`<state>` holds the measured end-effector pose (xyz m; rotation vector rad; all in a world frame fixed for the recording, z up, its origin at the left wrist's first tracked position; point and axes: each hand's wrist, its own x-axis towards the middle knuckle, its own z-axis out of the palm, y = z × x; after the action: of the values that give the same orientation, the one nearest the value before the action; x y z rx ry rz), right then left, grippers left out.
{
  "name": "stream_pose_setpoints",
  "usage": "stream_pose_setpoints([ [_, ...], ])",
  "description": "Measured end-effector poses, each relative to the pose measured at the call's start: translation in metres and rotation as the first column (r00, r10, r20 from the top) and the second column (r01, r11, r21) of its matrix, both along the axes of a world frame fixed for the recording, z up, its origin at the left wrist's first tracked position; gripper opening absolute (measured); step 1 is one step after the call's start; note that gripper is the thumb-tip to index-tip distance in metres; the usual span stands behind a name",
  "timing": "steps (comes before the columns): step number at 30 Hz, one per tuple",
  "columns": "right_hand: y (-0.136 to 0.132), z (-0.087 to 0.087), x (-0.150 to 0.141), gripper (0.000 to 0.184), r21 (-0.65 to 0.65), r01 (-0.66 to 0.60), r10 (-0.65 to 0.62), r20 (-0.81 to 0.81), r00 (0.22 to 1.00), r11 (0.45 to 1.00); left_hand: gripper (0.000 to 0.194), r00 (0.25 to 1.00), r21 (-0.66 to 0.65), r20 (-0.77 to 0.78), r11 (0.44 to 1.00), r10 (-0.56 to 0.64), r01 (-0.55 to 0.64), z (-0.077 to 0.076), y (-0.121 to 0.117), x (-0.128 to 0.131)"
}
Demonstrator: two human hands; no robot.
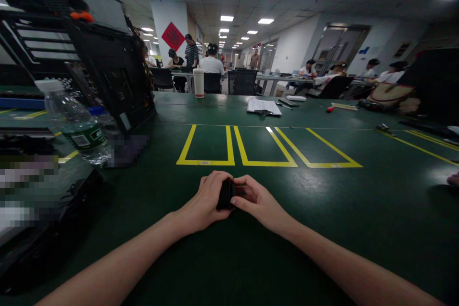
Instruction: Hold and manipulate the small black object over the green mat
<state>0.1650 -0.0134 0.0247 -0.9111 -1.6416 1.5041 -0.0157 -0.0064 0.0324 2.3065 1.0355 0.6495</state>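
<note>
A small black box-like object (225, 194) is between my two hands, low over the green table (272, 229). My left hand (206, 201) wraps round its left side, fingers over the top and thumb underneath. On the other side, my right hand (257, 201) pinches its right edge with thumb and fingertips. What kind of object it is I cannot make out, since the fingers cover much of it. Just beyond the hands, yellow tape (206, 162) marks several open-backed outlines on the table.
At left stand a water bottle (81, 129) and a black computer case (118, 76). Farther back are a clipboard with paper (263, 106), a white cup (199, 83) and a small red item (330, 109). A bag (394, 95) lies at right. Several people sit at distant tables.
</note>
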Motion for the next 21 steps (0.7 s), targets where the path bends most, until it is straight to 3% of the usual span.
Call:
stream_pose_setpoints([
  [7,0.0018,-0.0091,-0.0006,0.024,0.03,0.0,0.002,-0.062,0.998,1.0,0.052,1.0,0.02,-0.016,1.0,-0.005,0.006,0.0018,-0.0003,-0.0001],
  [14,0.001,-0.0047,-0.0011,0.029,0.033,0.035,-0.035,-0.009,0.999,0.999,0.05,1.0,0.008,-0.017,1.0,-0.019,0.019,0.0061,-0.0013,-0.0006],
  [21,0.0027,-0.007,0.0006,0.032,0.009,-0.043,0.043,-0.067,0.997,0.999,0.053,1.0,0.026,-0.021,0.999,-0.022,0.023,0.0068,-0.0012,0.0002],
])
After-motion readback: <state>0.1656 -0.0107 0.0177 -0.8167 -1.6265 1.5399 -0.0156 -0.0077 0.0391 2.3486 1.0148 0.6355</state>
